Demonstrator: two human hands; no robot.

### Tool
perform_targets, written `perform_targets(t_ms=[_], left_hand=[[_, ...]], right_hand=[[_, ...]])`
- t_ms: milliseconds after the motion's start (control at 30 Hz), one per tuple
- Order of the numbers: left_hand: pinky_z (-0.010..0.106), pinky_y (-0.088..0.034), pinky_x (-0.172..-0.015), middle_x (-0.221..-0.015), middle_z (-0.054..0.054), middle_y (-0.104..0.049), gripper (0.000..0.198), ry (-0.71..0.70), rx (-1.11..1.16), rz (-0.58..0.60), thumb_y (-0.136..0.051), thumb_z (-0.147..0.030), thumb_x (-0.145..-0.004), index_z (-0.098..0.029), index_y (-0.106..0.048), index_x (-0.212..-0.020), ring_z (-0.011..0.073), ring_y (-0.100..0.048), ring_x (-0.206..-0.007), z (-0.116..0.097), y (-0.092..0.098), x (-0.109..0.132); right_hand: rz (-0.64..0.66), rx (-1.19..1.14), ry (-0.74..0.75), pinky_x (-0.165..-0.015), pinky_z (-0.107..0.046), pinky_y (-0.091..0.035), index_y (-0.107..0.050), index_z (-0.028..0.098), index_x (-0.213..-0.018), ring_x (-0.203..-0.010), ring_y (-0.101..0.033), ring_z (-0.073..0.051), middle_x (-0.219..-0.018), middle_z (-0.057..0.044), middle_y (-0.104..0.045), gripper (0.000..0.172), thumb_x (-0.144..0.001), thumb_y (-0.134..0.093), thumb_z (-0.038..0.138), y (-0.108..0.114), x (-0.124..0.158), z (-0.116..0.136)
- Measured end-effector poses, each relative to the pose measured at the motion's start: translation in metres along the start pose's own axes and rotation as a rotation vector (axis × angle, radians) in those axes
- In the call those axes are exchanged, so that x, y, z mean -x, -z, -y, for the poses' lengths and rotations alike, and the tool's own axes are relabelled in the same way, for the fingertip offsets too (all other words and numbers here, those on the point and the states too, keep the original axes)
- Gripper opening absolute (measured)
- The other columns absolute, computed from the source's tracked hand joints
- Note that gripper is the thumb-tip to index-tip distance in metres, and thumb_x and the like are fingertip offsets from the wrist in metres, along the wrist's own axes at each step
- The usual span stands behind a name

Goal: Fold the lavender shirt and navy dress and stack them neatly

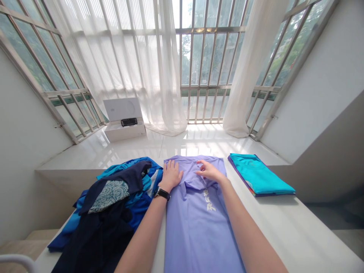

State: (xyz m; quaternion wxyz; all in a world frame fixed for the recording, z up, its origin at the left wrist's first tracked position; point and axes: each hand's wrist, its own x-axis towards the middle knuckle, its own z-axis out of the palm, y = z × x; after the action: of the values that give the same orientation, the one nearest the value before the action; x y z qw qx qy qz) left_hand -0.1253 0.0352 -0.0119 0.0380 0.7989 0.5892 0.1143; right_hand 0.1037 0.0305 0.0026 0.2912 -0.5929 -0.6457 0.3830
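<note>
A lavender, thin-looking fabric garment with pale printed characters lies lengthwise on the white tabletop, between a loose heap of navy and bright-blue clothing on the left and a flat folded stack with a turquoise garment on top on the right. Its far end comes near the glossy white windowsill, and the near end runs out of view.

The left hand, with a black-strapped wristwatch above it, rests palm down on the garment's far left part, fingers extended and slightly spread, pressing rather than gripping. The right hand is over the far right part, its fingers half curled and a clear gap between thumb and forefinger; no cloth shows in that gap, though whether the other fingers touch the fabric cannot be told.

The garment should be light, limp and quite smooth, likely to slide and wrinkle under a one-sided pull; creases already gather between the hands. Nothing about it looks fragile. It would best be taken by both far corners, thumbs above and fingers beneath, with even tension across the width and the printed characters left unpinched.
</note>
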Motion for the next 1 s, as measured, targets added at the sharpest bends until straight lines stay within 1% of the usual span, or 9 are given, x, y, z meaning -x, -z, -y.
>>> perform_targets(t_ms=[100, 200, 333, 433, 533, 600, 767, 900, 1000], left_hand=[[0.052, -0.028, -0.123, -0.155, 0.022, -0.047, 0.050, -0.085, 0.041, -0.042, -0.049, -0.032, -0.099, -0.010, -0.053, -0.143, 0.0348, -0.040, -0.147, -0.012, 0.005, 0.000], [0.046, -0.037, -0.118, -0.152, 0.021, -0.051, 0.051, -0.202, 0.095, 0.023, -0.045, -0.040, -0.102, -0.011, -0.054, -0.143, 0.0319, -0.047, -0.141, -0.029, 0.007, 0.004], [0.062, -0.025, -0.121, -0.161, 0.020, -0.039, 0.065, -0.200, 0.060, 0.105, -0.045, -0.054, -0.101, -0.014, -0.045, -0.153, 0.0413, -0.031, -0.150, -0.041, 0.001, 0.013], [0.067, -0.016, -0.122, -0.166, 0.018, -0.032, 0.073, -0.168, 0.047, 0.101, -0.041, -0.062, -0.101, -0.017, -0.039, -0.158, 0.0429, -0.023, -0.154, -0.042, -0.004, 0.018], [0.068, -0.013, -0.122, -0.166, 0.018, -0.031, 0.078, -0.166, 0.054, 0.112, -0.038, -0.068, -0.099, -0.017, -0.037, -0.159, 0.0431, -0.021, -0.154, -0.041, -0.004, 0.018], [0.068, -0.015, -0.122, -0.166, 0.020, -0.032, 0.079, -0.159, 0.068, 0.117, -0.038, -0.068, -0.099, -0.016, -0.038, -0.159, 0.0431, -0.022, -0.154, -0.043, -0.002, 0.016], [0.063, -0.021, -0.122, -0.162, 0.019, -0.038, 0.065, -0.167, 0.095, 0.031, -0.035, -0.055, -0.105, -0.016, -0.041, -0.156, 0.0380, -0.026, -0.153, -0.057, 0.002, 0.015], [0.064, -0.019, -0.122, -0.165, 0.016, -0.035, 0.067, -0.183, 0.062, 0.069, -0.035, -0.061, -0.103, -0.022, -0.041, -0.158, 0.0393, -0.025, -0.153, -0.063, -0.005, 0.021], [0.063, -0.015, -0.124, -0.167, 0.015, -0.032, 0.072, -0.174, 0.052, 0.072, -0.032, -0.066, -0.101, -0.024, -0.039, -0.159, 0.0393, -0.022, -0.154, -0.061, -0.011, 0.023]], right_hand=[[-0.009, 0.053, -0.015, -0.055, -0.022, -0.048, -0.062, 0.016, -0.124, -0.054, -0.057, -0.011, -0.067, 0.009, -0.055, 0.046, -0.079, -0.069, 0.014, -0.002, -0.001, 0.001], [-0.032, 0.122, -0.024, -0.060, -0.022, -0.048, -0.063, 0.016, -0.124, -0.057, -0.058, -0.011, -0.067, 0.008, -0.058, 0.047, -0.078, -0.071, 0.012, -0.002, -0.001, 0.003], [-0.076, 0.212, -0.057, -0.065, -0.024, -0.048, -0.065, 0.014, -0.121, -0.061, -0.062, -0.014, -0.067, 0.005, -0.063, 0.043, -0.079, -0.070, 0.010, 0.003, -0.001, 0.003], [-0.117, 0.263, -0.087, -0.066, -0.024, -0.048, -0.068, 0.013, -0.116, -0.062, -0.064, -0.015, -0.064, 0.003, -0.065, 0.035, -0.082, -0.066, 0.009, 0.012, 0.001, 0.001], [-0.154, 0.289, -0.111, -0.066, -0.024, -0.049, -0.071, 0.013, -0.109, -0.062, -0.066, -0.015, -0.065, 0.001, -0.067, 0.026, -0.085, -0.064, 0.010, 0.028, 0.006, -0.003], [-0.189, 0.295, -0.122, -0.065, -0.023, -0.049, -0.071, 0.013, -0.109, -0.062, -0.067, -0.015, -0.069, -0.001, -0.070, 0.023, -0.088, -0.061, 0.012, 0.043, 0.010, -0.006], [-0.275, 0.294, -0.120, -0.061, -0.021, -0.050, -0.070, 0.015, -0.112, -0.066, -0.069, -0.014, -0.085, -0.005, -0.075, 0.023, -0.091, -0.060, 0.017, 0.075, 0.020, -0.007], [-0.264, 0.281, -0.050, -0.063, -0.021, -0.052, -0.072, 0.018, -0.107, -0.071, -0.071, -0.015, -0.086, -0.004, -0.077, 0.020, -0.088, -0.068, 0.021, 0.084, 0.027, 0.010], [-0.256, 0.251, 0.082, -0.069, -0.023, -0.055, -0.072, 0.019, -0.110, -0.078, -0.073, -0.017, -0.090, -0.005, -0.078, 0.023, -0.090, -0.067, 0.030, 0.087, 0.036, 0.035]])
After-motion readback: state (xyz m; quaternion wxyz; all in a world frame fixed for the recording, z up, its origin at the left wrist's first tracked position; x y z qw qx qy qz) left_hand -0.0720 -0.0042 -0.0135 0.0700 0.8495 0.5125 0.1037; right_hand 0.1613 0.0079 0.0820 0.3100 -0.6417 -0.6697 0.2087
